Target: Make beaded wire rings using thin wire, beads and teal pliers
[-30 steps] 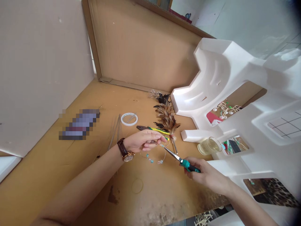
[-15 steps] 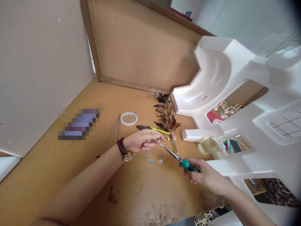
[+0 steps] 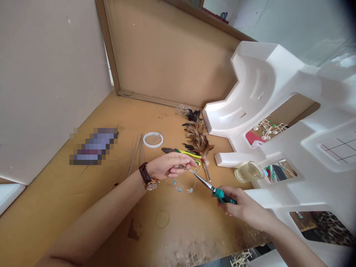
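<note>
The left hand pinched a beaded wire loop; the right hand clenched teal-handled pliers, tips at the wire end, mid-bend. Next probably called for a careful twist.

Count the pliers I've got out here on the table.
2: teal-handled pliers in the right hand; yellow-green pliers lying behind the left hand. Others may be hidden.

Barely any change across the three frames. Left hand nudged a hair lower on the beaded wire loop; pliers tip crept slightly up-left toward the pinch point, right hand following (view itself tilted a touch, foam block sits higher).
</note>
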The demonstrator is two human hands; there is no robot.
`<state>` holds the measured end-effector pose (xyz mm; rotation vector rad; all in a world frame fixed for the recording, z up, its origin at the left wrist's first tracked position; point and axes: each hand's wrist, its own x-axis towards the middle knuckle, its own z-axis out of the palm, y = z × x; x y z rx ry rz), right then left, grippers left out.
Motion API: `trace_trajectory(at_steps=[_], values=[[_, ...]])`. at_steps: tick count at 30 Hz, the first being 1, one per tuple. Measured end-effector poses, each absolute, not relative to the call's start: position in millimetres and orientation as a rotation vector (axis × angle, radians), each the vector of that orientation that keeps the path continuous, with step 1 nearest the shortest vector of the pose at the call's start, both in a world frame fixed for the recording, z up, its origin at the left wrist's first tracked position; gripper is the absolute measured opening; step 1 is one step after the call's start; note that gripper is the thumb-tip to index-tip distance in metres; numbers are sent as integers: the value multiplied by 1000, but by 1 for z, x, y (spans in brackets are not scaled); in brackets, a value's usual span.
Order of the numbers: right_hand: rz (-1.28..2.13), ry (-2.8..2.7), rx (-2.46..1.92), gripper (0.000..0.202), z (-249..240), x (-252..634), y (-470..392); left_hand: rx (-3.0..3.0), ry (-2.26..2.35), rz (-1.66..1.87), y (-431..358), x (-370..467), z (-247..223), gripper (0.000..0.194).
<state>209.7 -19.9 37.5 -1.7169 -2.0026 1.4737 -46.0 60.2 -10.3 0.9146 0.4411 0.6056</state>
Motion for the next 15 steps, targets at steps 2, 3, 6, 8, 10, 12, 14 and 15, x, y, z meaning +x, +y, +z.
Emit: trace_trajectory(at_steps=[2, 3, 6, 8, 10, 12, 14, 15], values=[[1470, -2006, -1723, 11, 38, 209, -20, 913, 435, 605, 60, -46, -11, 21], [1469, -2005, -1723, 11, 38, 208, -20, 913, 432, 604, 61, -46, -11, 21], [1474, -1999, -1711, 12, 38, 207, -20, 909, 434, 603, 60, -46, -10, 21], [1481, -1992, -1703, 12, 38, 208, -20, 908, 444, 603, 60, -46, -9, 21], [1489, -1982, -1702, 12, 38, 208, -20, 911, 448, 605, 60, -46, -8, 21], [1491, -1975, -1705, 11, 37, 209, -21, 915, 447, 609, 60, -46, -8, 21], [1488, -1968, -1711, 10, 36, 209, -21, 915, 449, 607, 60, -46, -8, 21], [1487, -1965, -1715, 11, 36, 209, -21, 915, 451, 606, 60, -46, -8, 21]])
